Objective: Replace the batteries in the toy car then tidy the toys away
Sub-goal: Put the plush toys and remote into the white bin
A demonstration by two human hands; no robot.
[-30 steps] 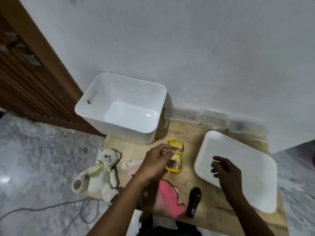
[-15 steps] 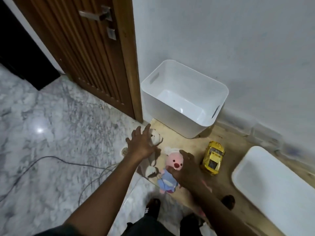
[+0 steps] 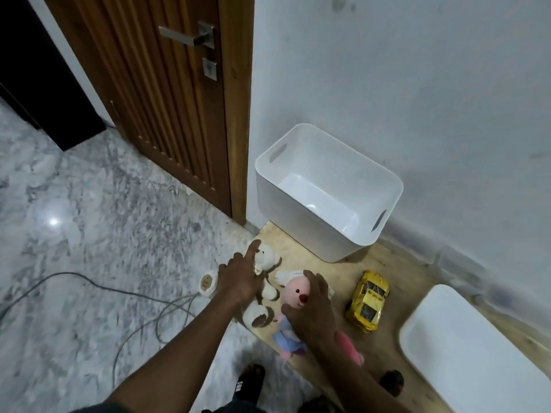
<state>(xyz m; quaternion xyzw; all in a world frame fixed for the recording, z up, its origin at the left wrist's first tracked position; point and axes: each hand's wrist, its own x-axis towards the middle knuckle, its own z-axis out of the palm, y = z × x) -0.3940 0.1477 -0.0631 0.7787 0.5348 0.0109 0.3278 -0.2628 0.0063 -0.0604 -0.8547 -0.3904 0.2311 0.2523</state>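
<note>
Tidying now, judging by left hand (image 3: 241, 281) spread flat on white teddy (image 3: 266, 265), right hand (image 3: 313, 314) loosely cupped over pink doll (image 3: 293, 293), neither gripped; next, closing and lifting into white bin (image 3: 298, 135).

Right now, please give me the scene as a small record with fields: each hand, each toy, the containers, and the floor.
left hand: open, fingers spread, over the white teddy bear
right hand: open, over the pink plush doll
yellow toy car: on its wheels on the wooden board, untouched
white bin: open, nothing visible inside, by the wall
white lid: lying flat, right of the car
cables: on the marble floor, left of the board
grasp: neither hand clearly closed yet
</note>
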